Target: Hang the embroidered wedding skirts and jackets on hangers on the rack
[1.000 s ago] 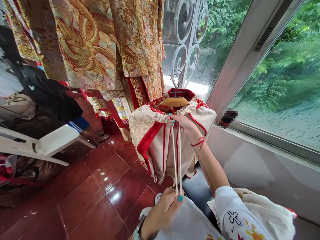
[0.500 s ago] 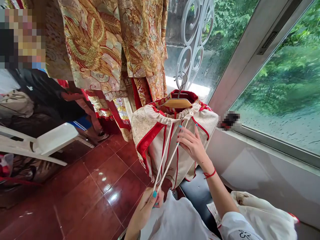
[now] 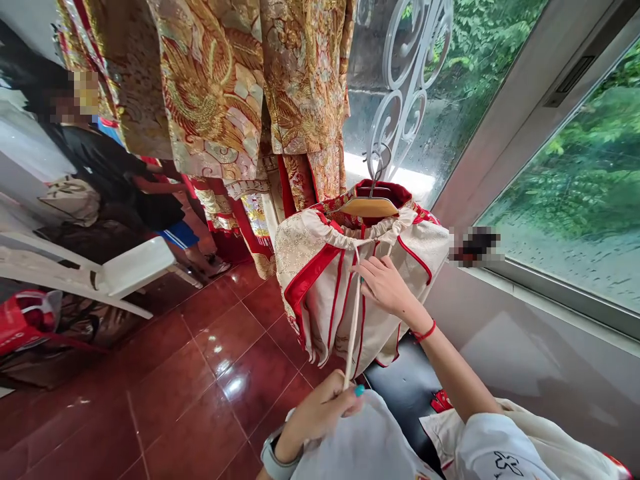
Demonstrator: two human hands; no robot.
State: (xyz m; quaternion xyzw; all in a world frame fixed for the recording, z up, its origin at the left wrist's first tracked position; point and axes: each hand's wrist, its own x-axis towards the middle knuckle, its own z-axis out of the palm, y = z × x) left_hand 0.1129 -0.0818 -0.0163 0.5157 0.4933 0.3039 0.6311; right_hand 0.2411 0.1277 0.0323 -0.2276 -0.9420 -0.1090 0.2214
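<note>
Below the wooden hanger (image 3: pixel 369 207), a cream and red garment bag (image 3: pixel 325 280) hangs gathered at its neck, and the right hand (image 3: pixel 384 285) has come back from its open, lifted pose of half a second ago to pinch the white drawstring (image 3: pixel 354 320) just under that gathered neck. Lower down, the left hand (image 3: pixel 320 413) is closed around the cords' free ends, which now run nearly straight down from the hanger instead of slanting, so the pull looks steadier. Gold embroidered robes (image 3: pixel 215 87) hang left of the hanger.
</note>
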